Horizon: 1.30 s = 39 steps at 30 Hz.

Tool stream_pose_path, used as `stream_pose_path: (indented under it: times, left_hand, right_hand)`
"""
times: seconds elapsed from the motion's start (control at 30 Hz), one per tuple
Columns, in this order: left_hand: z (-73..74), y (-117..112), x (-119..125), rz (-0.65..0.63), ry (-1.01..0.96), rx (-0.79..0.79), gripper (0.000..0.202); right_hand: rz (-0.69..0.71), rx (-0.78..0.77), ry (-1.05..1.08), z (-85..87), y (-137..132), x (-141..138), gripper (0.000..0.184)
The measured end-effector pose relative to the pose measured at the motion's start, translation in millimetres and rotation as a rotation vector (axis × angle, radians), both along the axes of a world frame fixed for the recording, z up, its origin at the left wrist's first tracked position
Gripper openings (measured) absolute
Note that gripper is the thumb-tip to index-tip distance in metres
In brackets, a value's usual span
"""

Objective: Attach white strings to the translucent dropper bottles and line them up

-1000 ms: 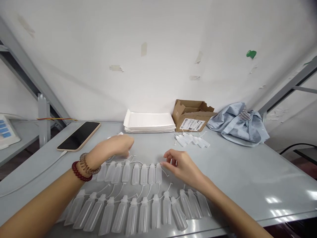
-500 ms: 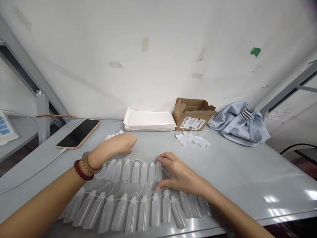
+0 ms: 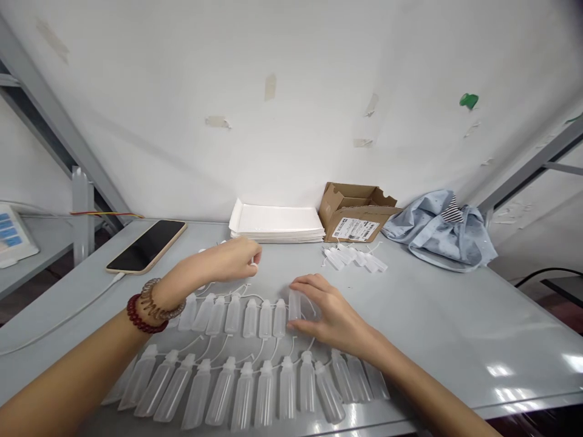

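My right hand (image 3: 321, 309) grips a small translucent squeeze bottle (image 3: 294, 305) between thumb and fingers, at the right end of the back row. My left hand (image 3: 234, 260) is closed, with a small white cap (image 3: 254, 264) showing at its fingertips, above and left of that bottle. Several similar bottles (image 3: 250, 318) lie in the back row, with thin white cords at their necks. A longer front row of bottles (image 3: 243, 394) lies nearer me, also corded. Other white caps behind my left hand are mostly hidden by it.
A phone (image 3: 146, 246) on a white cable (image 3: 68, 318) lies left. Against the wall are stacked white trays (image 3: 277, 220), an open cardboard box (image 3: 357, 212) and a blue cloth (image 3: 439, 230). Several small bottles (image 3: 355, 257) lie in front of the box.
My left hand has moved slightly right, and a white cap now shows in its fingers. My right hand has closed on the end bottle and lifted it a little out of the row.
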<state>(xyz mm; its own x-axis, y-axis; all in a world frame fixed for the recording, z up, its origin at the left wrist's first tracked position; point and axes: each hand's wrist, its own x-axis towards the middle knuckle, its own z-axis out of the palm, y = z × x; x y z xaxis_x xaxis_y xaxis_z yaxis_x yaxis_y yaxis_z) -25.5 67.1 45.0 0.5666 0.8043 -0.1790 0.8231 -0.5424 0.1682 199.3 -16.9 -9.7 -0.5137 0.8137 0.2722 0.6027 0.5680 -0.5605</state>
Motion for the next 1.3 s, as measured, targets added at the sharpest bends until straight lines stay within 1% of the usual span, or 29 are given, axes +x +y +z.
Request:
stream_pose_path:
  times: [0.13,0.2,0.27,0.4,0.53,0.63,0.77,0.9,1.0,1.1,1.2,1.3]
  left_hand:
    - [13.2,-15.5,11.6,-0.045,-0.277,-0.046,0.015]
    - [17.2,-23.6,17.0,-0.026,-0.355,-0.04,0.016]
    - [19.0,-30.6,21.5,0.01,-0.405,-0.015,0.017]
    - [19.4,-41.2,29.9,0.083,-0.505,-0.014,0.017]
    - [20.2,-48.1,37.0,0.132,-0.619,-0.092,0.017]
    - [21.4,-50.3,38.2,0.133,-0.677,-0.176,0.017]
    - [23.1,-49.4,34.9,0.138,-0.685,-0.26,0.014]
    - [26.4,-47.1,32.5,0.129,-0.718,-0.354,0.014]
    - [31.1,-47.1,31.2,0.116,-0.745,-0.43,0.017]
    - [34.7,-47.0,29.4,0.095,-0.739,-0.44,0.016]
    - [33.5,-44.9,27.9,0.084,-0.752,-0.429,0.019]
    - [28.9,-42.8,28.3,0.134,-0.797,-0.397,0.018]
  right_hand:
    - [0.016,0.23,0.131,0.2,3.6,4.0,0.049]
    - [0.03,0.295,0.192,2.4,3.9,4.5,0.049]
    - [0.057,0.321,0.242,5.5,2.5,3.6,0.05]
    - [0.087,0.304,0.302,10.5,-3.0,-0.2,0.05]
    - [0.076,0.276,0.345,10.9,-5.8,-2.4,0.05]
    - [0.105,0.251,0.384,9.9,-5.4,-2.6,0.052]
    - [0.126,0.242,0.403,9.3,-5.0,-3.2,0.052]
    - [0.124,0.256,0.418,10.0,-5.5,-3.8,0.052]
    - [0.108,0.265,0.425,10.8,-5.5,-3.2,0.051]
    - [0.09,0.266,0.425,11.5,-5.0,-1.7,0.05]
    - [0.08,0.266,0.423,11.8,-4.2,0.1,0.05]
    - [0.076,0.268,0.417,12.0,-3.1,1.2,0.05]
